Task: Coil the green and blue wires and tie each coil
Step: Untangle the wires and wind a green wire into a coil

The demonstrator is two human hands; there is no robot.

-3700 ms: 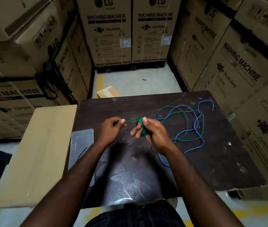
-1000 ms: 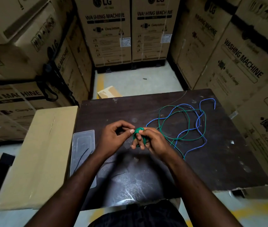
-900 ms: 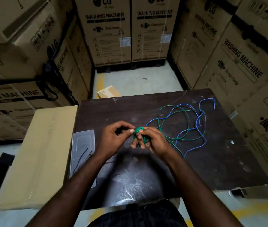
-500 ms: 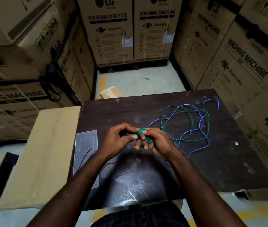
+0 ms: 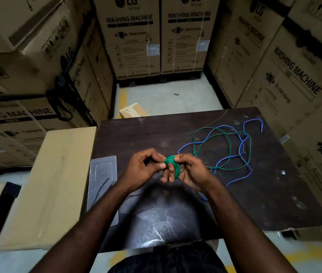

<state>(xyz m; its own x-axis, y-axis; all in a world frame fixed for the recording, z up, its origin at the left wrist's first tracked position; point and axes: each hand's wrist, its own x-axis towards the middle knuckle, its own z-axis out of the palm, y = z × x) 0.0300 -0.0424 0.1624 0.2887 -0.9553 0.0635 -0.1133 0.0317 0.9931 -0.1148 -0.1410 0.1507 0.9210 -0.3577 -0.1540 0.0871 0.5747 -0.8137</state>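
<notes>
1. Green wire is being wound into a small tight coil, held in the air just above the table's middle. Its unwound length is lying in wide loops toward the table's far right corner, crossing over and under the blue wire.
2. Grip, right hand: it is carrying the coil. The turns are sitting round its fingers and the thumb is pressing down on top, so it is clamping the wire firmly.
3. Grip, left hand: it is coming in from the table's left side with fingers curled, thumb and forefinger pinching at the coil's left edge. It appears to be nipping a strand; which strand is too small to resolve.
4. Pose: both forearms are reaching in over the table's near edge and converging, wrists raised off the surface.
5. Step in hand (judgement): coiling the green length, partway through, since plenty of slack is lying loose. No tie is on the coil yet, and the blue one is lying uncoiled.
6. Next move (judgement): laying another turn is calling for slack drawn from the far right loops; the crossings could snag and drag the blue one along.
7. Clear plastic tray at the table's left edge is holding a thin dark strand, possibly a tie; cannot confirm.
</notes>
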